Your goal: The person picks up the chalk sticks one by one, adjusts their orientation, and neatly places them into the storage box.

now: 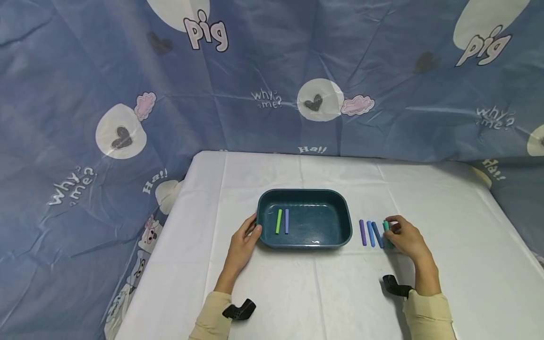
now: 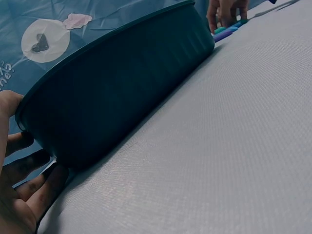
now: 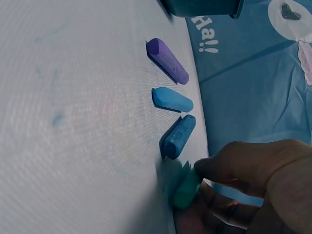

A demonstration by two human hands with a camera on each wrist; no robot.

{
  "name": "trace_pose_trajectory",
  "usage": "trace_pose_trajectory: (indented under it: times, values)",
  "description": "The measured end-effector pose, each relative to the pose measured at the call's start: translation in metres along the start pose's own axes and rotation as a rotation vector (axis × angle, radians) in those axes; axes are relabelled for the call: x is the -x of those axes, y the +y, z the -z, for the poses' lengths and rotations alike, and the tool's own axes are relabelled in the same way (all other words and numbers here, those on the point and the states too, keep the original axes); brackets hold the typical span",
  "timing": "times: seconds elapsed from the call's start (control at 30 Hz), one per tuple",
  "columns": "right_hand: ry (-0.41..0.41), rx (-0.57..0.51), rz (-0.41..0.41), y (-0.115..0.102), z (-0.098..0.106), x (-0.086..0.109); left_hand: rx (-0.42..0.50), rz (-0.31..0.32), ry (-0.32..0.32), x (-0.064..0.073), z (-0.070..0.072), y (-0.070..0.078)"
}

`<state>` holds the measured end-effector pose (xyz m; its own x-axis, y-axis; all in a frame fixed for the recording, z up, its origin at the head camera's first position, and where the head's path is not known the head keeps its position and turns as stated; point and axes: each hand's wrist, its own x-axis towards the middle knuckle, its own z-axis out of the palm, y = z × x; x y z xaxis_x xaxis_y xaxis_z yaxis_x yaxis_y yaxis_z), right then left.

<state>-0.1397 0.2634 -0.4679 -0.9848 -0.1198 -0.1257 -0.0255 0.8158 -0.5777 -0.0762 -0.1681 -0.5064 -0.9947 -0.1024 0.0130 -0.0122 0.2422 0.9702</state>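
Note:
A dark teal rectangular dish sits on the white-covered table. At its left end my left hand holds the corner, thumb by the rim and fingers along the outer wall. Inside lie a light green chalk stick and a lavender one. To the right of the dish, my right hand pinches a green chalk stick between thumb and fingers, close over the cloth. Beside that hand lie a purple stick, a light blue stick and a darker blue stick.
White cloth covers the table. Behind it and at the left hangs a blue printed curtain. A black strap-on mount sticks out by the left sleeve, and another black mount by the right sleeve.

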Motion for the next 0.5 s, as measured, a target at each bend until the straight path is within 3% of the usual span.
trace_pose_trajectory:
  times: [0.13, 0.33, 0.43, 0.5]
  values:
    - [0.008, -0.061, 0.003, 0.001, 0.0, 0.0, -0.001, -0.034, 0.014, -0.001, -0.001, -0.004]
    - [0.061, -0.23, 0.005, 0.004, -0.004, 0.0, -0.015, -0.025, 0.011, -0.001, 0.0, -0.003]
    - [0.113, -0.291, -0.001, 0.004, -0.007, 0.0, -0.024, -0.012, -0.011, 0.003, 0.002, 0.011]
    - [0.151, -0.311, -0.008, 0.003, -0.009, -0.001, -0.026, -0.011, -0.011, 0.002, 0.002, 0.01]
